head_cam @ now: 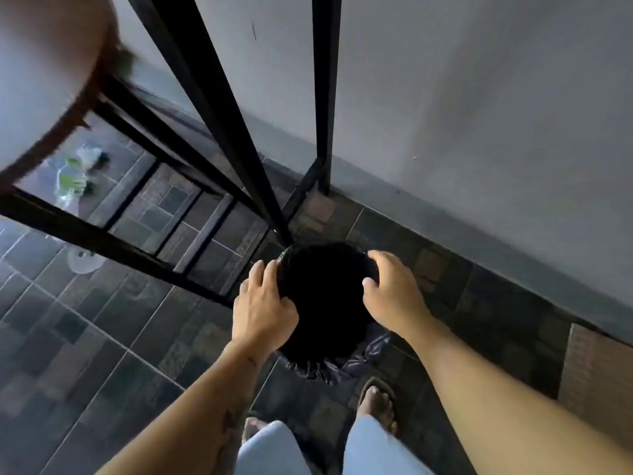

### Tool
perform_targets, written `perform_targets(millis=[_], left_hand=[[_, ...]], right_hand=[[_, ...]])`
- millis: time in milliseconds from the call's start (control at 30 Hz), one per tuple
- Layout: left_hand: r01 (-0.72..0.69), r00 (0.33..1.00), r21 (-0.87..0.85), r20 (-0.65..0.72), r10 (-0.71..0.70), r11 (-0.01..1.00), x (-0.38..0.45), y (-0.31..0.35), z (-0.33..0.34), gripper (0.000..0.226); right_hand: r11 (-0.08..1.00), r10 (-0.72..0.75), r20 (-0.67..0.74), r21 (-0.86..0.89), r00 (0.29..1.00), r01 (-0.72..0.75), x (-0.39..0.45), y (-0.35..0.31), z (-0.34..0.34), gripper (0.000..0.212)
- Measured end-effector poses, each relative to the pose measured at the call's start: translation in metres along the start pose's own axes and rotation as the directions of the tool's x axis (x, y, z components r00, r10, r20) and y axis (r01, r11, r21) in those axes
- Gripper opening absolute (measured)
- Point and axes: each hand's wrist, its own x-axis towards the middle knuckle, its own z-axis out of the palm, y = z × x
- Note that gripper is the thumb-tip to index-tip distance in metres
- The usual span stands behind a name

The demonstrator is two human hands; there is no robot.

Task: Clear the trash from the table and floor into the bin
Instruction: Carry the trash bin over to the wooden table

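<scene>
A round bin (325,296) lined with a black bag stands on the floor by the wall, its inside dark. My left hand (263,306) holds the bin's left rim, fingers outside and thumb over the opening. My right hand (390,289) arches over the right rim with fingers apart and nothing in it. Crumpled clear plastic bottles with green labels (73,176) lie on the floor under the table at the left. A clear plastic cup (82,260) lies nearer, beside a table bar.
A round table top (44,63) with a brown edge fills the upper left. Its black metal legs and cross bars (219,108) reach down to the bin. A grey wall (479,114) runs along the right. My sandalled feet (376,402) stand just behind the bin.
</scene>
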Motion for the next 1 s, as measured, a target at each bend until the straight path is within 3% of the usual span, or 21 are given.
perform_targets(millis=[200, 400, 667, 1000], left_hand=[[-0.003, 0.994, -0.035, -0.111, 0.000, 0.999, 0.027, -0.053, 0.071, 0.074], [-0.049, 0.977, -0.017, -0.209, 0.044, 0.999, 0.025, -0.069, 0.105, 0.069], [0.031, 0.988, -0.061, -0.150, -0.040, 0.998, 0.029, -0.063, 0.105, 0.072], [-0.007, 0.958, -0.107, -0.285, -0.024, 0.994, -0.021, -0.031, 0.030, 0.065]], right_hand=[[0.996, 0.018, -0.065, -0.082, 0.998, -0.023, 0.025, 0.057, 0.066, 0.055], [0.994, 0.032, -0.166, -0.102, 0.986, -0.050, 0.026, 0.086, 0.084, 0.057], [0.995, 0.088, -0.115, -0.035, 0.989, -0.093, 0.030, 0.089, 0.079, 0.060], [0.987, 0.026, -0.189, -0.153, 0.982, -0.056, -0.027, 0.050, 0.014, 0.058]])
